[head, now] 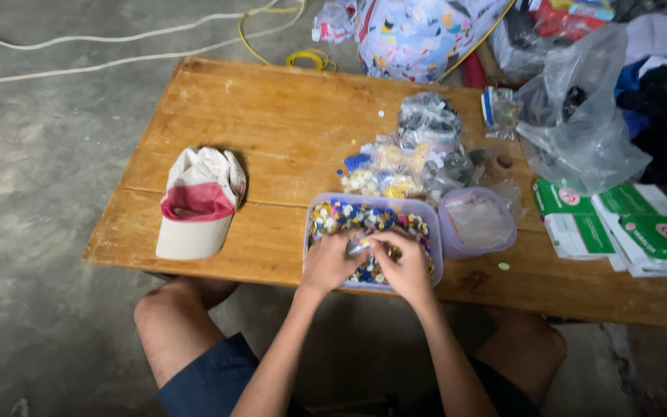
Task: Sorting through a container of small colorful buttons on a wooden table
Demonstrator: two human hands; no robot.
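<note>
Small piece pinched over tub of beads

A pale small piece (pixel 359 249) is pinched between left hand (pixel 332 261) and right hand (pixel 404 266), fingertips closed on it, directly above the bead-filled tub (pixel 435 232).

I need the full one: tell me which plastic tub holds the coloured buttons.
The rectangular tub under both hands, heaped with coloured buttons. The round tub to its right holds only a clear bag.

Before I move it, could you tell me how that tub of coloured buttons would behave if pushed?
The tub looks brim-full, so probably heavy; it should slide on the wooden table, not tip. Loose buttons may spill over its low rim.
</note>
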